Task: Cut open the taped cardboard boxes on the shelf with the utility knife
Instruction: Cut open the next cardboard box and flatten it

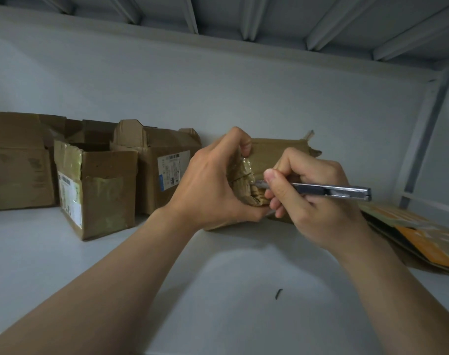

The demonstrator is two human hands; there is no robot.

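On the shelf (pixel 218 290), by the back wall, stands the taped box (pixel 277 153), with the left hand (pixel 213 180) curled tight round its crumpled near end. The right hand (pixel 318 203) grips the knife (pixel 331 191) like a pen, its tip at the taped seam between the two hands. Three opened boxes (pixel 103 190) stand to the left, and flattened orange cardboard (pixel 428 239) lies to the right.

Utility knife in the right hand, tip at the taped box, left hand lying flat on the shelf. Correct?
No. The head view shows the left hand gripping the taped box; the right hand does hold the utility knife at it.
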